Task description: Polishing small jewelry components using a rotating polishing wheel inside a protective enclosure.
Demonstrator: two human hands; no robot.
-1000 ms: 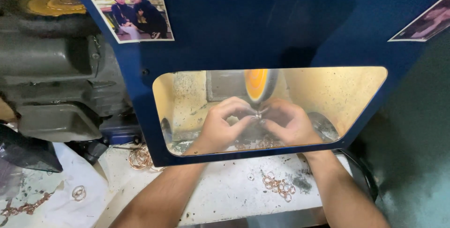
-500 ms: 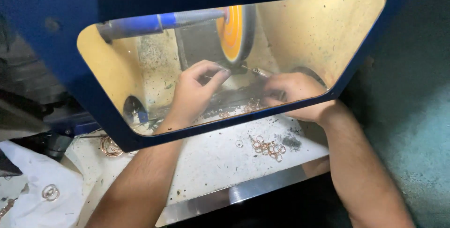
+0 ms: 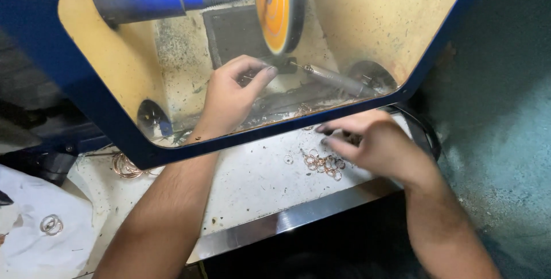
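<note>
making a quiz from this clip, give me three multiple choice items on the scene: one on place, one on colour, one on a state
1. Where is the left hand?
A. inside the blue hood, near the wheel
B. on the white cloth
C. on the metal strip

2. What colour is the wheel's face?
A. green
B. orange
C. white

3. How is the right hand?
A. clenched in a fist
B. flat on the cloth
C. outside the hood, fingers out over the rings

Answers: 1 A, it shows through the hood's window; 2 B, the disc face is orange; 3 C, its fingers reach over the loose rings on the bench.
</note>
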